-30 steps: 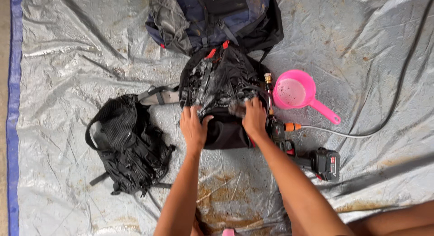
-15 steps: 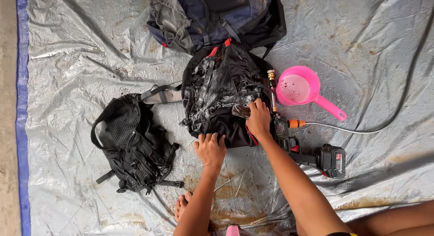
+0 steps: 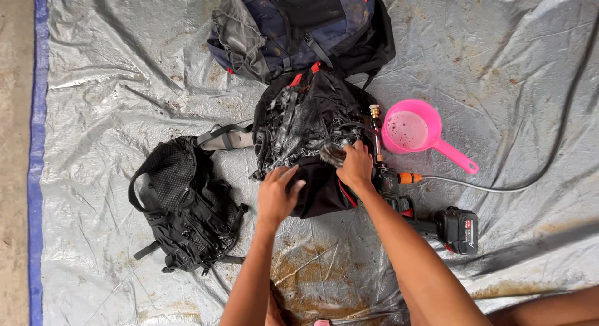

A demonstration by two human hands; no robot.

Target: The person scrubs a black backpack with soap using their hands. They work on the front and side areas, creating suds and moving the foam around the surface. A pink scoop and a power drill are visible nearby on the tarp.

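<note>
At the tarp's [image 3: 112,70] middle, the left hand [image 3: 277,195] presses flat, ungripping, on the soapy black backpack [image 3: 309,136], likely soft, slippery, best held by its straps, while the right hand [image 3: 355,167] clenches a scrub brush [image 3: 334,154].

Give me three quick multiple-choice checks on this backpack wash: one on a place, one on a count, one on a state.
1. Where is the pink scoop?
A. Right of the soapy black backpack
B. On the black mesh backpack
C. Off the grey tarp

2. How many backpacks lie on the tarp?
A. One
B. Two
C. Three

3. What is the right hand doing?
A. Lifting the cordless sprayer
B. Gripping a brush on the soapy backpack
C. Resting empty on the tarp

Answers:
1 A: the scoop lies just right of the soapy pack.
2 C: the soapy one, the mesh one and the blue and grey backpack.
3 B: the fingers close over the brush on the suds, while the left hand presses the pack's lower part.
</note>
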